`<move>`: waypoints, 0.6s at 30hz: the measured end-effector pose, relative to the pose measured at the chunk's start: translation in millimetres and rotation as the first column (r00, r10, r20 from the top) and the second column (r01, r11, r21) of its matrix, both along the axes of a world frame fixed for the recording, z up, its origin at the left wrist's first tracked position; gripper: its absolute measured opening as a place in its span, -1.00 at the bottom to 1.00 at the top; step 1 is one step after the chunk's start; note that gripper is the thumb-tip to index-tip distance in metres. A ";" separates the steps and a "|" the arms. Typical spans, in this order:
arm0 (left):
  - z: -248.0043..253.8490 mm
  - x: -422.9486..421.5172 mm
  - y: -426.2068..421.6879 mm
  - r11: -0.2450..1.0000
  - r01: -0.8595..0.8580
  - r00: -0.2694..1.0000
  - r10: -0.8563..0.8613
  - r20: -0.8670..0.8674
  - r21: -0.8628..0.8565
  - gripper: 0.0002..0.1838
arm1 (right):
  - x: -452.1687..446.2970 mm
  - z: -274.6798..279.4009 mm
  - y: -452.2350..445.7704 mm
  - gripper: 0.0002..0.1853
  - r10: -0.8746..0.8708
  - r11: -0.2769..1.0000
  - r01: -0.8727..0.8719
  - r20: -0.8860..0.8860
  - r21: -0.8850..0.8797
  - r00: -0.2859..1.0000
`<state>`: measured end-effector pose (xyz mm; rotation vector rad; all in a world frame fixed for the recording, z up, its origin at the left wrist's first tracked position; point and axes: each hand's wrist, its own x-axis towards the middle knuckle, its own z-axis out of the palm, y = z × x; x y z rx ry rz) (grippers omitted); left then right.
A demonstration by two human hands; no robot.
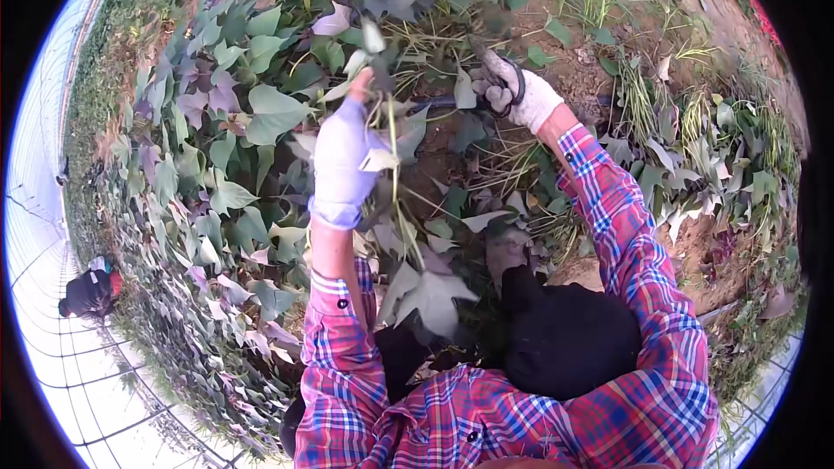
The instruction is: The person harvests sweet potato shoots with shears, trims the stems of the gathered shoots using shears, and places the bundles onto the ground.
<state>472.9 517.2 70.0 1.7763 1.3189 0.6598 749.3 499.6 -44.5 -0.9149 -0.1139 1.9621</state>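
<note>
My left hand (341, 161), in a pale glove with a bare fingertip showing, is closed around a leafy vine that looks like sweet potato. The vine's stem (394, 152) hangs down beside the wrist, with broad leaves (430, 297) at its lower end. Up and to the right, my right hand (514, 94), in a soiled white glove, is closed on what look like scissors, with a black looped handle (519, 80) showing. Their blades are blurred against the foliage and cannot be made out clearly.
Dense green and purplish vines (261, 113) cover the ground on the left. Cut stems and wilted leaves (678, 148) lie on the right, beside bare soil (560, 61). My dark-trousered knee (573, 339) is close below. Another person (91, 288) is at the far left.
</note>
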 end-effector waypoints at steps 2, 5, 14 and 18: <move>3.7 40.6 27.6 0.926 0.339 0.875 -0.245 -0.418 0.166 -0.25 | 1.2 -11.4 -4.3 -0.64 -0.176 0.984 0.176 0.043 -0.020 0.984; -48.2 82.7 78.5 0.874 0.435 0.733 -0.206 -0.649 0.214 -0.45 | 13.7 -25.6 -11.5 -0.64 -0.014 1.000 0.014 0.000 -0.013 1.000; -135.1 37.7 23.3 0.989 0.137 0.876 -0.148 -0.459 -0.058 -0.60 | -7.1 34.0 -30.3 -0.30 0.206 0.952 -0.193 -0.033 0.236 0.978; -139.1 39.2 11.7 0.987 0.151 0.914 -0.157 -0.375 -0.045 -0.43 | -30.6 12.8 -0.3 -0.33 0.258 0.958 -0.223 -0.202 0.180 0.945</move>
